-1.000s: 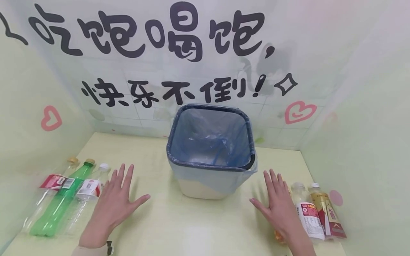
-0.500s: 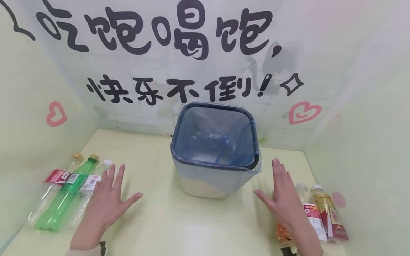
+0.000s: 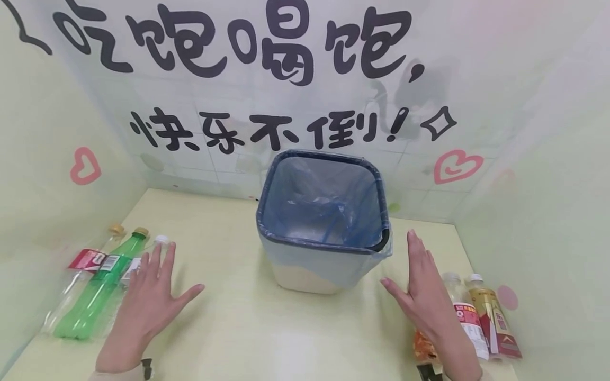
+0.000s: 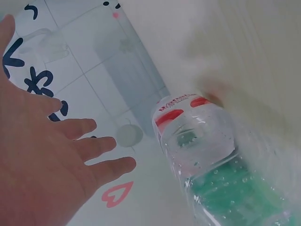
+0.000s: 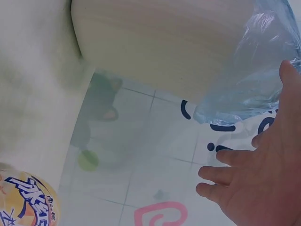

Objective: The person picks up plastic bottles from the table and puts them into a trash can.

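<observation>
My left hand (image 3: 147, 304) hovers with spread, straight fingers beside three bottles lying on the left. It overlaps the nearest, a clear bottle with a white cap (image 3: 161, 239); beyond lie a green bottle (image 3: 97, 288) and a clear one with a red label (image 3: 87, 260). My right hand (image 3: 424, 296) is held with fingers straight and thumb out, holding nothing. It partly covers an orange-labelled bottle (image 3: 423, 346). A white-and-red-labelled bottle (image 3: 471, 320) and a gold-and-red bottle (image 3: 495, 323) lie to its right. Between the hands stands a pale trash bin (image 3: 305, 278) with a blue bag.
The bin stands near the back wall (image 3: 224, 174) on a pale yellow table (image 3: 214, 248). Its bag (image 5: 249, 70) hangs over the rim, right of centre in the right wrist view. Side walls (image 3: 548, 238) enclose the table left and right.
Both hands have drawn apart, away from the bin. The left hand now covers more of the white-capped bottle; the right hand has turned more edge-on. The head view has shifted slightly.
</observation>
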A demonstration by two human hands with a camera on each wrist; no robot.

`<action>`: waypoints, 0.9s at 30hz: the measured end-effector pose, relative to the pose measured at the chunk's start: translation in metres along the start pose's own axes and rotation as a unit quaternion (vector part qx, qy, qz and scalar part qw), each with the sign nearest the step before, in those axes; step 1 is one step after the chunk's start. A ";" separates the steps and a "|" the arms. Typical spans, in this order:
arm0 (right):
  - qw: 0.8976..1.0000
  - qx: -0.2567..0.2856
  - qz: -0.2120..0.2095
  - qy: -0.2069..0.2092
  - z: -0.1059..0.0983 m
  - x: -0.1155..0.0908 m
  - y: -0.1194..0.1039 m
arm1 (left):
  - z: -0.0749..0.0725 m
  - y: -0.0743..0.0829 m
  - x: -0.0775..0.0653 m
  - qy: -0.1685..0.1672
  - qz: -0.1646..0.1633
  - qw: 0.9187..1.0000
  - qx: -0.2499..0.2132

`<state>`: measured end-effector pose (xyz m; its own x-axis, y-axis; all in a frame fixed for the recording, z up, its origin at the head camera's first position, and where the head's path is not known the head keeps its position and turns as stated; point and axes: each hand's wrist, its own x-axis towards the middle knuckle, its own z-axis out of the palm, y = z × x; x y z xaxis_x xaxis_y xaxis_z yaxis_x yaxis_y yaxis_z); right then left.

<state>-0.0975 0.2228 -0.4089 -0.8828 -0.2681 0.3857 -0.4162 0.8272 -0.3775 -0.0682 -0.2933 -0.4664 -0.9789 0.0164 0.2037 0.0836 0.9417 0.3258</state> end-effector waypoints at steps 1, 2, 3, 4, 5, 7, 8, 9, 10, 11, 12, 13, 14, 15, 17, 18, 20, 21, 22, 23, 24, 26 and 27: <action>1.000 0.002 -0.002 0.001 0.000 0.000 0.000 | 0.000 -0.002 0.000 0.001 -0.002 1.000 -0.001; 1.000 0.005 -0.003 0.001 0.000 0.000 -0.001 | -0.001 -0.004 -0.001 0.003 -0.003 1.000 -0.001; 1.000 0.009 -0.005 0.001 -0.001 0.001 -0.001 | -0.002 -0.006 -0.001 0.005 -0.003 1.000 0.000; 1.000 0.011 -0.006 0.000 -0.001 0.001 -0.002 | -0.002 -0.008 -0.002 0.006 -0.005 1.000 0.002; 1.000 0.013 -0.007 0.000 -0.001 0.002 -0.003 | -0.003 -0.010 -0.003 0.006 -0.008 1.000 0.003; 1.000 0.020 -0.008 -0.001 -0.002 0.003 -0.005 | -0.005 -0.014 -0.005 -0.001 -0.017 1.000 0.006; 1.000 0.023 -0.009 -0.001 -0.003 0.005 -0.006 | -0.006 -0.016 -0.006 -0.003 -0.021 1.000 0.009; 1.000 0.026 -0.011 0.000 -0.004 0.006 -0.007 | -0.007 -0.017 -0.007 -0.008 -0.025 1.000 0.010; 1.000 0.027 -0.013 0.001 -0.005 0.007 -0.008 | -0.007 -0.019 -0.008 -0.012 -0.028 0.999 0.011; 0.999 0.030 -0.015 0.003 -0.006 0.009 -0.009 | -0.008 -0.020 -0.008 -0.015 -0.031 0.999 0.011; 0.999 0.032 -0.016 0.004 -0.007 0.010 -0.010 | -0.008 -0.022 -0.009 -0.019 -0.034 0.999 0.011; 0.999 0.033 -0.016 0.005 -0.007 0.011 -0.012 | -0.008 -0.023 -0.010 -0.019 -0.036 0.999 0.011; 0.999 0.035 -0.016 0.005 -0.008 0.012 -0.013 | -0.009 -0.024 -0.011 -0.019 -0.038 0.999 0.009; 0.999 0.037 -0.016 0.004 -0.009 0.013 -0.014 | -0.009 -0.026 -0.012 -0.020 -0.041 0.999 0.009; 0.999 0.041 -0.014 0.003 -0.009 0.014 -0.016 | -0.009 -0.028 -0.014 -0.021 -0.046 0.999 0.010; 0.999 0.043 -0.013 0.002 -0.009 0.014 -0.017 | -0.008 -0.030 -0.015 -0.021 -0.049 0.999 0.009; 0.999 0.046 -0.011 0.000 -0.010 0.015 -0.019 | -0.008 -0.032 -0.017 -0.022 -0.051 0.998 0.010; 0.999 0.046 -0.012 0.000 -0.010 0.015 -0.020 | -0.008 -0.033 -0.017 -0.021 -0.051 0.998 0.011; 0.999 0.048 -0.012 0.000 -0.010 0.015 -0.020 | -0.007 -0.035 -0.018 -0.020 -0.051 0.998 0.012; 0.999 0.050 -0.012 0.000 -0.010 0.016 -0.021 | -0.007 -0.036 -0.018 -0.020 -0.052 0.998 0.011; 0.999 0.051 -0.013 0.001 -0.010 0.016 -0.021 | -0.007 -0.037 -0.019 -0.019 -0.051 0.998 0.010; 0.998 0.059 -0.014 0.004 -0.011 0.018 -0.023 | -0.008 -0.040 -0.019 -0.018 -0.053 0.998 0.007; 0.998 0.062 -0.015 0.005 -0.012 0.020 -0.024 | -0.008 -0.042 -0.019 -0.019 -0.055 0.998 0.005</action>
<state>-0.1023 0.2035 -0.3826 -0.8675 -0.2859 0.4070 -0.4667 0.7507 -0.4676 -0.0512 -0.3354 -0.4768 -0.9884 -0.0754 0.1316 -0.0272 0.9418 0.3352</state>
